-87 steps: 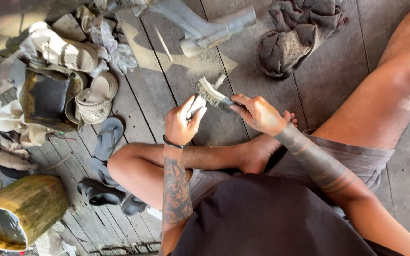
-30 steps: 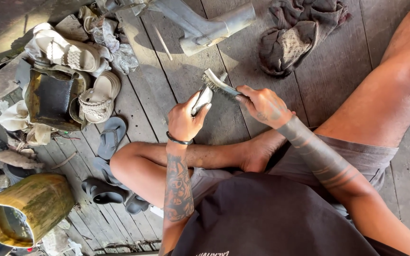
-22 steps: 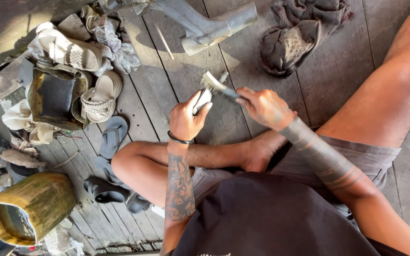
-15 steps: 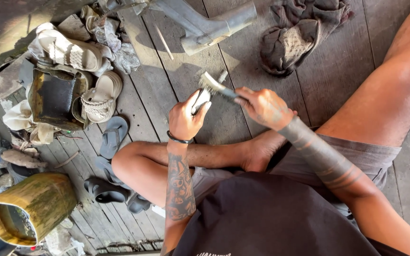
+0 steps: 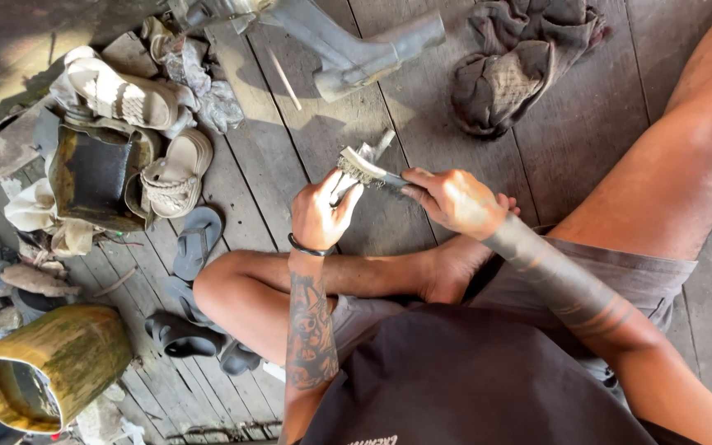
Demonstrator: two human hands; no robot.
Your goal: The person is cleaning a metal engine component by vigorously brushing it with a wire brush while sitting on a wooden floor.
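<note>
I sit cross-legged on a wooden plank floor point(image 5: 306, 156). My right hand point(image 5: 452, 199) grips the handle of a wire brush point(image 5: 362, 167), bristles facing left. My left hand point(image 5: 320, 216) is closed on a small pale metal piece point(image 5: 348, 191) and holds it up against the brush's bristles. A dark band circles my left wrist. Both hands meet just above my folded legs.
Sandals point(image 5: 121, 95) and flip-flops point(image 5: 194, 241) lie scattered on the left around a dark box point(image 5: 91, 173). A yellow-green cut container point(image 5: 51, 367) lies at lower left. A grey metal pipe part point(image 5: 348, 45) and a crumpled dark rag point(image 5: 512, 70) lie ahead.
The brush and both hands have shifted slightly up and left over the piece; the grip on each is the same.
</note>
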